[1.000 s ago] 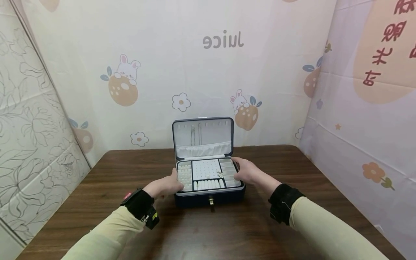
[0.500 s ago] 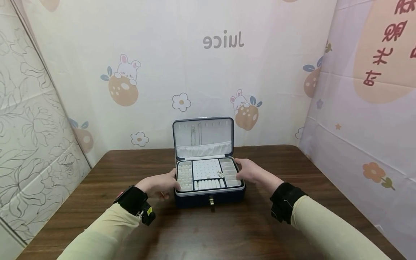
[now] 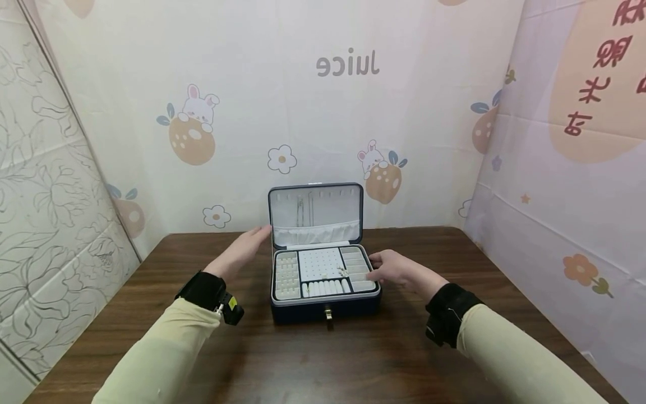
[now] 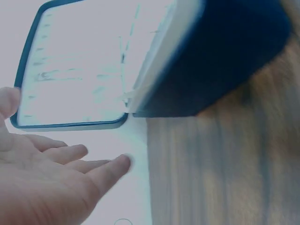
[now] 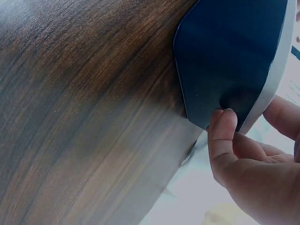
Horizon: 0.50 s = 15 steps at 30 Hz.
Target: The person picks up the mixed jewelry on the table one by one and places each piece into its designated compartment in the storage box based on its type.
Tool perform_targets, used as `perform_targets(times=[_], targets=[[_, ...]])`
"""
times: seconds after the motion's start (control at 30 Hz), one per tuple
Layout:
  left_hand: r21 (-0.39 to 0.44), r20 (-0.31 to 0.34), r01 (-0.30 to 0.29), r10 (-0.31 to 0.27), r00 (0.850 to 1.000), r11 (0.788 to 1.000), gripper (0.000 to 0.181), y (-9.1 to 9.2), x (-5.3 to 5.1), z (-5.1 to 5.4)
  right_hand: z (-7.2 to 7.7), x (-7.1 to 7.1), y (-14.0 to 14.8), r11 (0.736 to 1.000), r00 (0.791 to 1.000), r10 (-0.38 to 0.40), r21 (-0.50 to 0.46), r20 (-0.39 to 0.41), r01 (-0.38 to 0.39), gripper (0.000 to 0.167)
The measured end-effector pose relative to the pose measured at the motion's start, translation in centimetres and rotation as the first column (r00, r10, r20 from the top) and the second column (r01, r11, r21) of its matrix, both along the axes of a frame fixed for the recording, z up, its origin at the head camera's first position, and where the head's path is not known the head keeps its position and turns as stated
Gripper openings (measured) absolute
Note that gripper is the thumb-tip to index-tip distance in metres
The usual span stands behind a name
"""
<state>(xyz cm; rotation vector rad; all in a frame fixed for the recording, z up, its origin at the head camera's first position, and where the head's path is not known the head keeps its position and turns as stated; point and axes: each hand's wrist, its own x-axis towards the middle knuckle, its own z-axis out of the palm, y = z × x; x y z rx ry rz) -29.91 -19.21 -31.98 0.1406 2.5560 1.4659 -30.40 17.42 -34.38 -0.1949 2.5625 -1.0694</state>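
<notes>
A navy jewellery box [image 3: 303, 312] stands on the table with its lid [image 3: 315, 205] raised. Its tray [image 3: 320, 266] has ring rolls, a dotted earring panel with small earrings, and side compartments. Two thin necklaces [image 3: 305, 209] hang inside the lid. My left hand [image 3: 239, 252] is beside the lid's left edge, fingers extended, holding nothing; in the left wrist view the thumb [image 4: 8, 102] overlaps the lid's edge, and contact cannot be told. At the box's right end, my right hand [image 3: 398, 269] holds the rim lightly, its thumb over the rim and bent fingers [image 5: 224, 124] against the side.
The box sits on a dark wooden table [image 3: 323, 365], towards its far edge. A patterned cloth [image 3: 242, 112] hangs behind, with another cloth on the right. A brass clasp [image 3: 328, 315] hangs at the box's front.
My left hand has let go of the box's left side and moved up and back beside the lid. My right hand has shifted slightly outward. Box and lid have stayed put.
</notes>
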Motion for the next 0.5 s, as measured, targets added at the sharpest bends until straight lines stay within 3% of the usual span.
perform_targets(times=[0.1, 0.23, 0.43, 0.5], targets=[[0.135, -0.007, 0.005, -0.004, 1.000, 0.991, 0.081, 0.0, -0.6, 0.8, -0.1, -0.1, 0.1, 1.000, 1.000, 0.000, -0.014, 0.012, 0.001, 0.073], [0.276, -0.004, 0.003, -0.002, 1.000, 0.961, 0.084, 0.0, -1.2, 1.6, -0.3, -0.2, 0.3, 0.999, 1.000, -0.005, -0.037, 0.031, 0.006, 0.071], [0.424, -0.007, 0.050, -0.051, 0.999, 0.904, 0.084, 0.4, -2.1, 2.4, -0.4, 0.0, 0.3, 0.999, 0.999, -0.016, -0.032, 0.036, 0.017, 0.063], [0.416, 0.024, 0.078, -0.097, 0.995, 0.906, 0.067, 0.7, -2.3, 2.7, -0.3, 0.0, 0.3, 1.000, 0.999, -0.017, -0.025, 0.033, 0.018, 0.062]])
